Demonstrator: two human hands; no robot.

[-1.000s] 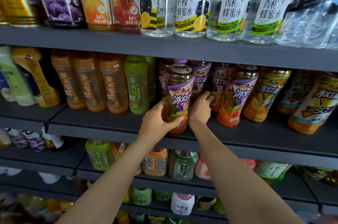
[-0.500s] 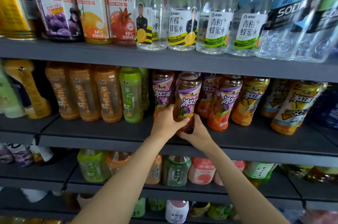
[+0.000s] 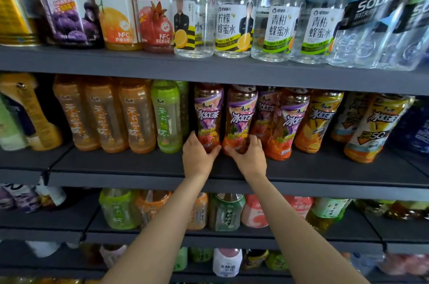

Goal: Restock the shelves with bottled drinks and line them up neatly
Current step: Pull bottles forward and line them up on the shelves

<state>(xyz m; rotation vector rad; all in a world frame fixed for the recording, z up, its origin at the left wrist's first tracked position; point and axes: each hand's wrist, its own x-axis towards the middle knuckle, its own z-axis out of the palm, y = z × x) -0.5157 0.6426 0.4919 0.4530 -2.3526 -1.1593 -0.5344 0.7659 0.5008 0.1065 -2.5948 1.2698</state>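
Observation:
Two purple-labelled iced tea bottles stand side by side on the middle shelf (image 3: 139,174). My left hand (image 3: 197,158) grips the base of the left bottle (image 3: 207,112). My right hand (image 3: 249,159) grips the base of the right bottle (image 3: 241,114). Both bottles stand upright, set back from the shelf's front edge. More purple-labelled bottles (image 3: 292,121) stand just to their right.
Orange tea bottles (image 3: 104,114) and a green one (image 3: 166,116) stand left of my hands; yellow-labelled iced teas (image 3: 318,121) to the right. Juice cartons (image 3: 111,2) and clear honey-water bottles (image 3: 234,16) fill the top shelf. Lower shelves hold more drinks (image 3: 226,214).
The single bottle that both hands held at the shelf front has gone back into the row. My hands now grip two neighbouring bottles at their bases, one each.

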